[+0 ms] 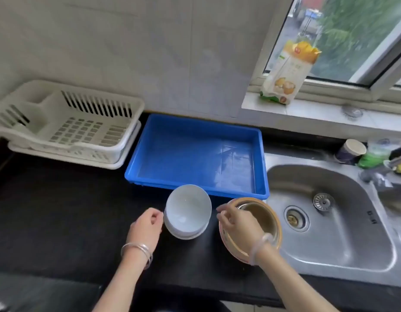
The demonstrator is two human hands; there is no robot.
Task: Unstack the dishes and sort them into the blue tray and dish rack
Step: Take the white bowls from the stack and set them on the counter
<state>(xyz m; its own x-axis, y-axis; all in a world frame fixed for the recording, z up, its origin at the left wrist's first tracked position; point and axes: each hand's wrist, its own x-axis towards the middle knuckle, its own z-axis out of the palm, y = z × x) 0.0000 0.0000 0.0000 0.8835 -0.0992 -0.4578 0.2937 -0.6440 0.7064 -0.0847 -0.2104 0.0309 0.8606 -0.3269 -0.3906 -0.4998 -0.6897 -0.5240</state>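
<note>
A stack of white bowls (187,210) stands on the black counter just in front of the blue tray (172,131). Right of it sits a stack of tan bowls (265,212) with a metal bowl nested inside. My left hand (146,226) is beside the white stack's left side, fingers loosely curled and close to its rim, holding nothing. Over the left rim of the tan stack hovers my right hand (236,221), fingers loosely bent, with nothing seen in its grip. The white dish rack (66,122) stands at the back left and holds no dishes; the tray holds none either.
A steel sink (330,212) lies to the right of the tan stack. Behind it are a cup (351,150), a green bottle and sponges. A food packet (287,73) leans on the window sill. Black counter (60,210) spreads to the left.
</note>
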